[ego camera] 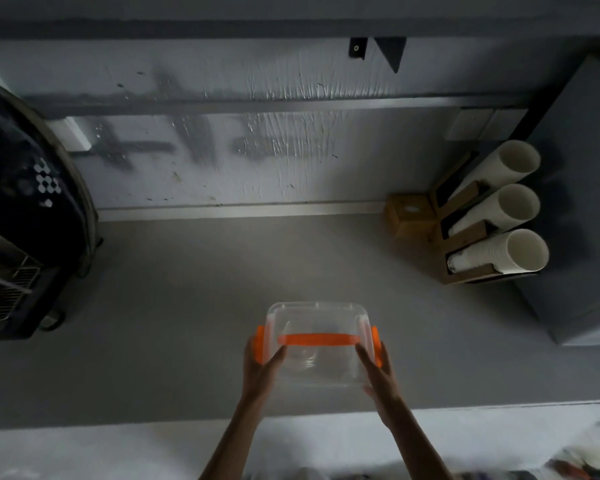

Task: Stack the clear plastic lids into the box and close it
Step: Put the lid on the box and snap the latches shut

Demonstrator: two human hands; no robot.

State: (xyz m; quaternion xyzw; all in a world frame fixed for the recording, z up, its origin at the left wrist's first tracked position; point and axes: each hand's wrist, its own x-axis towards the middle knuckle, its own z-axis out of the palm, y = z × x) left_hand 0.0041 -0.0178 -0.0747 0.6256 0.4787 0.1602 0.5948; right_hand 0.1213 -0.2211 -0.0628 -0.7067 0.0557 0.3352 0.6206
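A clear plastic box [317, 320] with an orange handle across its top and orange side latches sits on the grey counter, near its front edge. My left hand [262, 365] grips the box's left side by the orange latch. My right hand [378, 368] grips its right side by the other latch. Through the clear top I see faint round shapes inside; I cannot tell what they are. No loose clear lids show on the counter.
A dark machine with a metal grille [18, 244] stands at the left. At the right, a cardboard holder [465, 244] carries three stacks of white paper cups, beside a grey cabinet [575, 237]. A small brown box [409, 214] stands against the back wall.
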